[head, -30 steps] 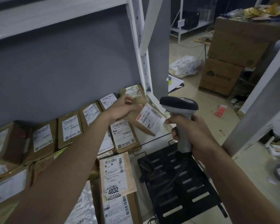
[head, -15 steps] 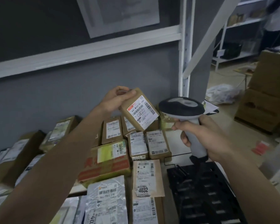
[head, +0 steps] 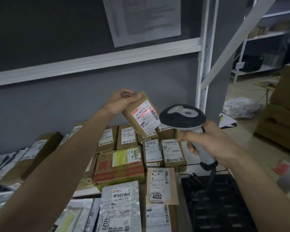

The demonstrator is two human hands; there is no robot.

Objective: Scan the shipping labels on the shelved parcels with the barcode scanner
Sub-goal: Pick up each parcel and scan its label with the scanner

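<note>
Misread risk is the main concern: the red scan line crosses the shipping label (head: 145, 117) at a slant, and the tilted small brown parcel (head: 139, 113) may drift before the read registers. The left hand (head: 120, 101) pinches the parcel's top end, thumb in front; a loose pinch could drop it onto the stock below. The right hand (head: 206, 143) wraps the barcode scanner (head: 182, 118) handle at 3 o'clock of the parcel. The shelf (head: 87, 192) carries labelled cartons and silver mailers, including one marked 4032 (head: 161, 186), from 6 to 9 o'clock.
</note>
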